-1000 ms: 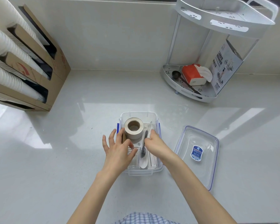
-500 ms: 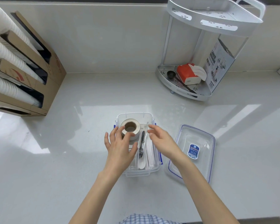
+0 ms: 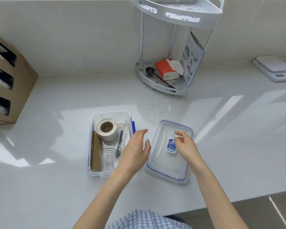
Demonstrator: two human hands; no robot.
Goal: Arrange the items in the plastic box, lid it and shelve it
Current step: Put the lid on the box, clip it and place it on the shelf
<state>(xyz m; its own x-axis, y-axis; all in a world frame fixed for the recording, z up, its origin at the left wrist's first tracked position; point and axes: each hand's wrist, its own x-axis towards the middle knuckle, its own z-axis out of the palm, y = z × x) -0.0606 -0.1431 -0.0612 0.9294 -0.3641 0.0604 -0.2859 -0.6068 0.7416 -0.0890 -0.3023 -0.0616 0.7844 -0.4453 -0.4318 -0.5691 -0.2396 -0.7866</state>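
A clear plastic box with blue clips stands on the white counter. Inside it lie a roll of beige tape, a strip of brown cardboard, a clear plastic cup on its side and a black pen beside a spoon. To the box's right the clear lid with a blue rim and a blue label lies flat. My left hand hovers open over the box's right edge, fingers toward the lid. My right hand is over the lid with fingers apart, holding nothing.
A white two-tier corner shelf at the back holds an orange tissue pack, a black scoop and a printed card. A cardboard cup dispenser stands at the left, a white kitchen scale at the far right. The counter's front edge runs at lower right.
Both hands have left the box's contents and moved right toward the lid. The tape roll now rests in the box uncovered. The view has shifted right.
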